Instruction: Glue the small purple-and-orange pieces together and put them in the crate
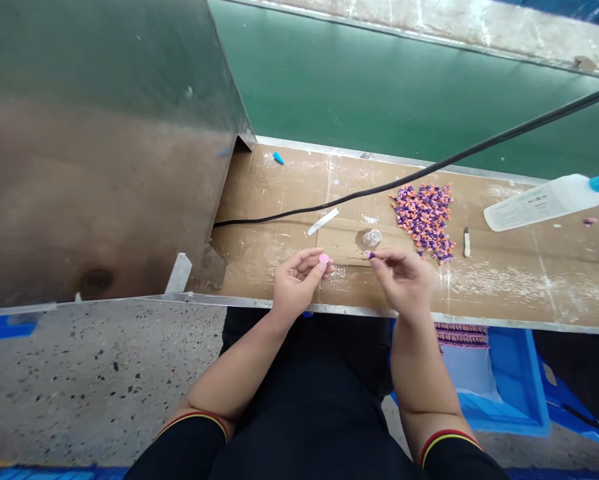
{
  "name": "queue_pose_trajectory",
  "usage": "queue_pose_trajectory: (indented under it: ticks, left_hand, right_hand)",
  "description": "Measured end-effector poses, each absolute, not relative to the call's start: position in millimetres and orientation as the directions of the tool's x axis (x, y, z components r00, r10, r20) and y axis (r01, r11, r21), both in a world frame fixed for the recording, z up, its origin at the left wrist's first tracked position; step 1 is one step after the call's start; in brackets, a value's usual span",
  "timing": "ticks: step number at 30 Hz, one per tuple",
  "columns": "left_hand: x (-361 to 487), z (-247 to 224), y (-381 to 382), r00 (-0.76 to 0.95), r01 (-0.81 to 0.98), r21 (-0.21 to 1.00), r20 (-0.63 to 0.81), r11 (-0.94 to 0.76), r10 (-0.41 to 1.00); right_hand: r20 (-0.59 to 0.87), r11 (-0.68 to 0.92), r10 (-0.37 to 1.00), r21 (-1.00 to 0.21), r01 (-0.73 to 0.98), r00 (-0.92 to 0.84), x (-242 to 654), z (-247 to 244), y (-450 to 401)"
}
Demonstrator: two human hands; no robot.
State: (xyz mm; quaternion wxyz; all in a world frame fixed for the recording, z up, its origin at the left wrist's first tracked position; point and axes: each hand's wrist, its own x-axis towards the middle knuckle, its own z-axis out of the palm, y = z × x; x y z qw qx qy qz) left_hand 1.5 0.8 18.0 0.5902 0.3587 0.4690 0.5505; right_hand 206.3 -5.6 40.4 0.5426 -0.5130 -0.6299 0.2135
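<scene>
Between the thumb and fingers of my left hand (pixel 299 280) is a small round pink piece (pixel 324 259). My right hand (pixel 404 277) pinches a small purple piece (pixel 370 255) with a pale tip, apart from the pink one. Just beyond my right fingertips a small clear cup (pixel 372 237) stands on a flat cardboard piece (pixel 337 235). Past my right hand lies a heap of small purple, orange and pink pieces (pixel 424 217). Their exact kind is too small to tell.
A black cable (pixel 349 197) crosses the cardboard-covered bench (pixel 259 260). A white strip (pixel 323 221), a blue cap (pixel 278 158), a white-handled knife (pixel 466 243) and a plastic bottle (pixel 539 202) lie there. A metal housing (pixel 99 167) rises at left; a blue crate (pixel 517 373) sits below the bench edge.
</scene>
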Motion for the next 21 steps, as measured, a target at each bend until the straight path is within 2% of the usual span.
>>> queue_pose_trajectory:
  ticks: [2, 4, 7, 10, 12, 21]
  left_hand:
    - [5, 16, -1, -0.064, -0.287, 0.951, -0.137, 0.114, 0.988]
    - [7, 13, -2, -0.057, -0.237, 0.97, -0.072, 0.056, 0.996]
    - [7, 9, -2, -0.057, -0.123, 0.988, 0.093, -0.099, 0.994]
    - [6, 6, 0, -0.057, 0.001, 0.964, 0.267, -0.267, 0.962]
    - [4, 4, 0, -0.041, 0.037, 0.943, 0.332, -0.331, 0.942]
    - [-2, 0, -2, -0.071, -0.009, 0.936, 0.351, -0.352, 0.934]
  right_hand:
    - [0.439, 0.37, 0.89, -0.851, 0.372, 0.121, 180, 30, -21]
    - [0.413, 0.339, 0.887, -0.886, 0.318, 0.205, 159, 18, -31]
    - [0.391, 0.318, 0.861, -0.913, 0.257, 0.324, 140, 5, -35]
    - [0.385, 0.327, 0.858, -0.92, 0.216, 0.341, 133, 1, -35]
    - [0.364, 0.329, 0.859, -0.931, 0.156, 0.36, 130, 0, -34]
    - [0.207, 0.251, 0.903, -0.966, -0.071, 0.377, 115, -1, -40]
